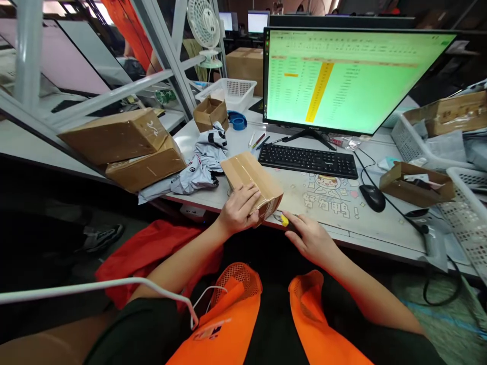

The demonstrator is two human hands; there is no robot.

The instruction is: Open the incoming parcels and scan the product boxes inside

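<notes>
The brown, taped cardboard box [254,175] slants, long axis running far left to near right. The left hand [239,209] grips it; the right hand [312,238] holds a yellow-tipped tool [284,220].

A bright orange fabric vest hangs open, its left panel [228,344] near half past six and its right panel [323,329] at five o'clock, each topped by a rounded patch of orange mesh, with a blurred dark emblem and pale lettering on the left one. Beneath it is a black short-sleeved top [276,324], its left sleeve [140,329] at half past seven and its right sleeve [391,342] past four, leaving the forearms, left hand [238,212] and right hand [314,239] bare. A smooth white cable [95,286] crosses from eight o'clock toward the vest.
</notes>
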